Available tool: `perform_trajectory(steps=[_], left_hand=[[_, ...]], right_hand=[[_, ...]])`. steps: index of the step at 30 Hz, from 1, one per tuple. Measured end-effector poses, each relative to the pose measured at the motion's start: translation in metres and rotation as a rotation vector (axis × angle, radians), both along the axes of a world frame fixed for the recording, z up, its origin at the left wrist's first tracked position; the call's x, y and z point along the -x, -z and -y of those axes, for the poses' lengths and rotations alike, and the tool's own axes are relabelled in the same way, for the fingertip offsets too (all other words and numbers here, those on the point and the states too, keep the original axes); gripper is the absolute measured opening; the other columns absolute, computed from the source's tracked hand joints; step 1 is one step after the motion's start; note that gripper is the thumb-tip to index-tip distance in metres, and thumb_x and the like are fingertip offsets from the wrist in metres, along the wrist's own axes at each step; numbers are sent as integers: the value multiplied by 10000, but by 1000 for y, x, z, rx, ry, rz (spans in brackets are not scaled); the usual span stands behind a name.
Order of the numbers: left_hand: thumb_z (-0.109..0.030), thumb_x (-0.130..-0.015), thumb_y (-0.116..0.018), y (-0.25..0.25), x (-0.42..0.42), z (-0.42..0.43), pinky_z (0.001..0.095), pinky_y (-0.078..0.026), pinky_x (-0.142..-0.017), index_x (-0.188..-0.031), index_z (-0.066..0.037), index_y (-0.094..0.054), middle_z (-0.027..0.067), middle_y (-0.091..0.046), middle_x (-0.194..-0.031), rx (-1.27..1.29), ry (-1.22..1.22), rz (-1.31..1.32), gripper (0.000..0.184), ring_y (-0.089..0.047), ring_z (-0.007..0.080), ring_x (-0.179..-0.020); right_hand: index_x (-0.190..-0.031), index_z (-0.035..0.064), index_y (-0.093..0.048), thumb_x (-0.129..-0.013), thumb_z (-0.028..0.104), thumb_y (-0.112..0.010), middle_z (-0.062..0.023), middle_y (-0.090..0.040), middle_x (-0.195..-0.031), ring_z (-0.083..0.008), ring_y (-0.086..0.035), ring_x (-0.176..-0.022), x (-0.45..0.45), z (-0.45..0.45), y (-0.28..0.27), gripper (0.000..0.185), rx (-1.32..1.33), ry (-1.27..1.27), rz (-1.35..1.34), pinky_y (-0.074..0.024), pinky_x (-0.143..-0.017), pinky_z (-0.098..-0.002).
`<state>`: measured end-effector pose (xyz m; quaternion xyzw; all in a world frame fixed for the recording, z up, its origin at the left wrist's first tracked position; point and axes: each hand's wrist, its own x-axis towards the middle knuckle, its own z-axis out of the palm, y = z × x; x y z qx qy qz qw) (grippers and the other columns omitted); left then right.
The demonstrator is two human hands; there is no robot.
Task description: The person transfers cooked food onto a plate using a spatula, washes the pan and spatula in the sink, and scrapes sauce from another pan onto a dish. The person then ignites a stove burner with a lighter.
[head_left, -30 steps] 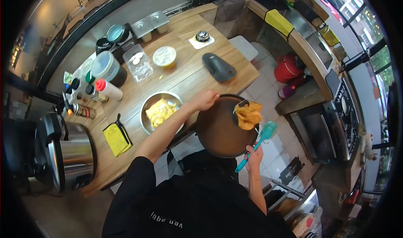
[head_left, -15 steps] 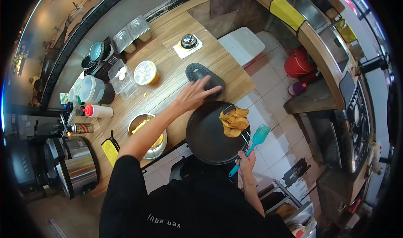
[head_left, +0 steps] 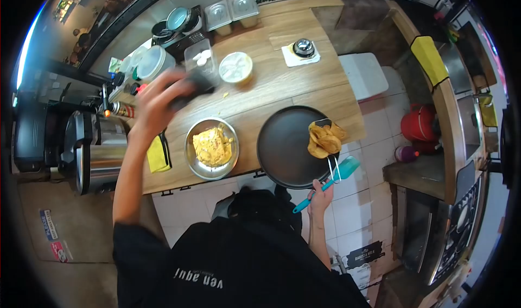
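Keeping turquoise spatula (head_left: 350, 167) clasped in right hand (head_left: 321, 198), with fingers curled round the handle at the near rim of the round black pan (head_left: 287, 150). Can't tell whether also supporting pan, or whether resting it on the desk (head_left: 320, 93). Looks matte, flat-based, low-walled. Seeing golden-brown, wrinkled, folded food (head_left: 324, 139) at pan's right rim, with bent shiny wire tool (head_left: 336, 170) running back toward right hand; can't tell if clamped by it. Next, to the left: smooth steel bowl (head_left: 215, 174) of lumpy, soft-looking yellow food (head_left: 213, 146). Just changed: picked black pad (head_left: 198, 86) up from beyond the pan and swung it left past the bowl, gripped between fingers and thumb of left hand (head_left: 157, 101). Likely gets pad away from pan. Too blurred to read pad texture. Farther back: round plastic tub (head_left: 236, 67), then clear boxy containers (head_left: 218, 16).
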<state>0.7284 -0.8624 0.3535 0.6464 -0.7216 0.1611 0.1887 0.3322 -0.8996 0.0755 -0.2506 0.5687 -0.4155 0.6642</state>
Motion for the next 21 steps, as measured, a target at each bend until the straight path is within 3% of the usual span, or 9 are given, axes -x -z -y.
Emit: perform_trajectory(steps=[5, 10, 11, 14, 15, 17, 19, 20, 21], left_hand=[[85, -596, -675, 31, -59, -209, 369, -525, -746, -819, -48, -628, 121, -648, -954, -65, -521, -16, 265, -649, 312, -888], [110, -617, -612, 69, -82, -328, 386, -512, -766, -837, -25, -616, 120, -630, -937, -205, -646, -35, 259, -621, 312, -910], [113, -613, -604, 82, -85, -352, 388, -512, -772, -850, -23, -620, 123, -629, -952, -207, -646, -59, 273, -617, 312, -918], [52, -629, -644, 116, -83, -395, 372, -502, -698, -861, -50, -638, 90, -642, -979, -204, -614, -20, 253, -609, 292, -842], [55, -626, -647, 132, -87, -407, 373, -503, -697, -889, -53, -651, 83, -649, -1015, -153, -608, 12, 284, -603, 296, -813], [56, -634, -643, 155, -97, -419, 368, -504, -687, -926, -60, -664, 61, -655, -1039, -102, -642, 34, 315, -592, 291, -817], [69, -623, -642, 173, -108, -417, 375, -493, -761, -953, -67, -669, 41, -629, -1138, -182, -717, -65, 358, -564, 284, -909], [29, -631, -624, 178, -114, -419, 402, -458, -833, -969, -76, -670, 25, -579, -1236, -389, -738, -101, 357, -518, 288, -1005], [29, -631, -624, 174, -110, -412, 402, -458, -833, -969, -76, -670, 25, -579, -1236, -394, -706, -128, 357, -518, 288, -1005]], right_hand=[[-1239, -68, -425, -838, 57, -686, -41, -522, -732, -77, -426, -403, -28, 16, -3, 495, 26, -32, -56, -346, -351, -217], [-1253, -75, -425, -841, 135, -720, -77, -582, -739, -77, -458, -423, -58, 14, 5, 549, 55, -111, -220, -327, -361, -203], [-1258, -74, -424, -844, 154, -722, -91, -595, -779, -94, -516, -484, -62, 12, 10, 558, 69, -121, -218, -328, -369, -199], [-1277, -66, -419, -889, 255, -675, -155, -638, -965, -171, -650, -710, -74, 7, 18, 565, 154, -55, -190, -344, -394, -194], [-1277, -66, -419, -889, 255, -675, -155, -638, -965, -171, -650, -710, -74, 3, 17, 565, 152, -57, -189, -344, -394, -194], [-1264, -62, -427, -929, 331, -593, -197, -624, -1123, -225, -666, -848, -72, -9, 8, 542, 122, 38, -128, -356, -403, -200], [-1244, -58, -439, -936, 333, -564, -211, -624, -1134, -218, -658, -775, -78, -29, -5, 513, 111, 92, -206, -356, -400, -205], [-1224, -54, -451, -943, 334, -535, -224, -625, -1144, -210, -651, -701, -71, -42, -11, 486, 90, 149, -285, -357, -397, -209], [-1224, -54, -451, -943, 334, -535, -224, -625, -1144, -210, -651, -701, -56, -58, -9, 486, 97, 174, -316, -357, -397, -209]])
